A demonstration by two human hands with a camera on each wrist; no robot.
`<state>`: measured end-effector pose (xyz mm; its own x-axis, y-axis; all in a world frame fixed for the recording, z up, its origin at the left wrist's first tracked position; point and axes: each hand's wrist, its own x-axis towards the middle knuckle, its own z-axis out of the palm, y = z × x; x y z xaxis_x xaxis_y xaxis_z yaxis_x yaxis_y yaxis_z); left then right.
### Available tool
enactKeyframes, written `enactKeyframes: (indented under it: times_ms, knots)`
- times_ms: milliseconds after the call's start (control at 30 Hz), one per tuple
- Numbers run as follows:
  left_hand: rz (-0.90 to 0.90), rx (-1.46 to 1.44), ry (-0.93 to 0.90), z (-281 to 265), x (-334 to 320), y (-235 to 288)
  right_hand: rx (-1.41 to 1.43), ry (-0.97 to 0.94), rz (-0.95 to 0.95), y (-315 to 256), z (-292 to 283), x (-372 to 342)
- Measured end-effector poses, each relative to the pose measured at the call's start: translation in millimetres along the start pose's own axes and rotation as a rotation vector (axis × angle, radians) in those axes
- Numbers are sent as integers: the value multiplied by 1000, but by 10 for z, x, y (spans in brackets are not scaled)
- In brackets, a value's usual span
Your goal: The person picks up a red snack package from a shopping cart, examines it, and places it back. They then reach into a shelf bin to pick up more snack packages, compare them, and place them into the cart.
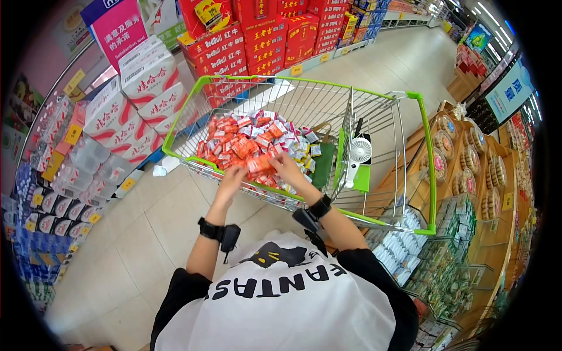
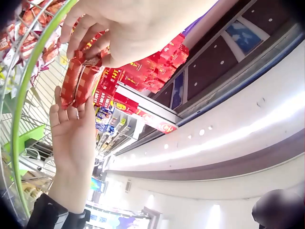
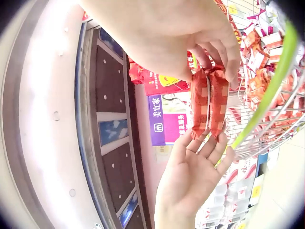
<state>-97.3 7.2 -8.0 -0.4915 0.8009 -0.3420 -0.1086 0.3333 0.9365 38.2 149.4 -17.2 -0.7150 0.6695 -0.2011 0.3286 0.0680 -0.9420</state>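
My left hand (image 1: 234, 176) and right hand (image 1: 287, 168) pinch opposite ends of 1 red packet (image 1: 260, 165) at the near side of the shopping cart (image 1: 431, 181). I think a light, level, even grip suits it, so its wrapper neither crumples nor slips.

The head camera looked forward and down from above onto the shopping cart (image 1: 429, 164). Each wrist camera faced along its own hand at close range, turned sideways, with the ceiling (image 2: 224, 121) to one side. Both wrist views shared the left hand (image 1: 232, 178), right hand (image 1: 287, 168) and red packet (image 2: 80, 82).
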Motion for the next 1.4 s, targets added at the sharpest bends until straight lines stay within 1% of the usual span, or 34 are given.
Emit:
enactKeyframes:
  times_ms: [67,100,167,200,267,300,333,400,433,467,533,567,600,633,667,733,767,833,867,933,967,1033,1133,1267,1400]
  knots:
    - [57,-123,39,-53,171,169,93,81,-255,-160,19,177]
    - [57,-123,40,-62,240,254,94,80,-255,-213,45,257]
    - [271,-495,91,-78,318,378,318,148,-373,-297,93,358]
    - [274,-494,91,-90,328,372,319,147,-377,-243,96,400]
    - [226,-358,222,-115,391,317,152,154,-409,-73,74,504]
    - [181,-347,245,-113,390,227,166,134,-334,-144,37,355]
    - [184,-346,243,-112,352,166,166,136,-337,-186,-9,247]
    - [165,-181,141,-99,247,42,180,8,-171,-191,-92,72]
    - [162,-181,138,-77,182,-8,136,80,-256,-50,-78,65]
    - [164,-166,126,-49,109,-47,137,82,-253,96,-106,30]
    - [166,-148,112,-6,-58,-73,72,56,-278,144,-186,-122]
    - [134,-152,79,15,-163,-46,74,59,-277,153,-222,-200]
    - [101,-155,47,37,-239,-51,139,-14,-219,147,-260,-285]
    - [74,-182,61,63,-272,-105,203,-87,-160,106,-300,-372]
    - [74,-179,58,75,-319,-128,205,-83,-160,39,-351,-468]
    - [71,-188,-12,103,-423,-113,131,-163,-74,-121,-439,-658]
    - [70,-186,-15,118,-440,-127,133,-159,-73,-97,-446,-696]
    - [78,-156,-42,159,-457,-145,211,-121,-167,-51,-460,-774]
    - [77,-155,-46,190,-460,-129,211,-117,-165,-54,-485,-817]
    - [95,-165,-93,263,-464,-80,199,-90,-58,-84,-548,-913]
    - [94,-164,-98,299,-448,-77,201,-85,-56,-66,-570,-947]
    - [124,-173,-167,373,-412,-79,238,-15,-161,-29,-615,-1014]
    - [153,-193,-234,486,-405,-20,252,37,-107,-102,-719,-1166]
    - [130,-172,-324,611,-376,16,271,116,-121,-97,-857,-1368]
    - [124,-148,-398,757,-346,43,235,229,-82,-68,-1005,-1604]
